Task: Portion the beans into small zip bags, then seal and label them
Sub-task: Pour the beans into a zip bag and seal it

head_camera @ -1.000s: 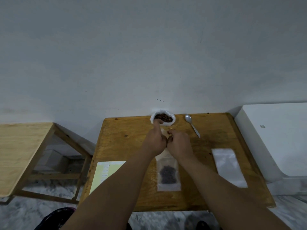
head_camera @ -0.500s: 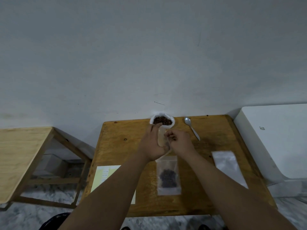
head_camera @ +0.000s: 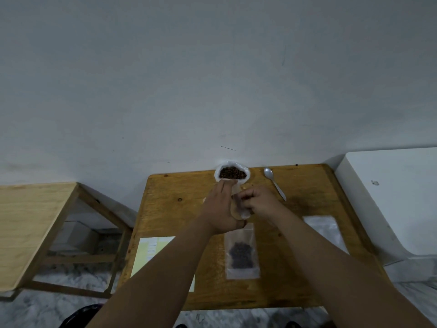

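Note:
A white bag of dark beans (head_camera: 232, 173) stands open at the table's far edge. Just in front of it my left hand (head_camera: 221, 209) and my right hand (head_camera: 259, 201) hold a small clear zip bag (head_camera: 238, 208) between them, above the table. The left hand grips it from the left with its fingers stretched toward the bean bag. The right hand's curled fingers pinch its right edge. Most of this bag is hidden by the hands. A filled zip bag (head_camera: 241, 254) with dark beans lies flat nearer to me.
A metal spoon (head_camera: 274, 184) lies right of the bean bag. Empty clear zip bags (head_camera: 325, 230) lie on the right of the wooden table (head_camera: 175, 204), and a pale yellow label sheet (head_camera: 149, 254) on the left. A white cabinet (head_camera: 390, 200) adjoins the right, another wooden table (head_camera: 35, 216) the left.
Both hands have left the top of the filled bag and moved farther away, toward the bean bag. They now hold a small clear bag between them.

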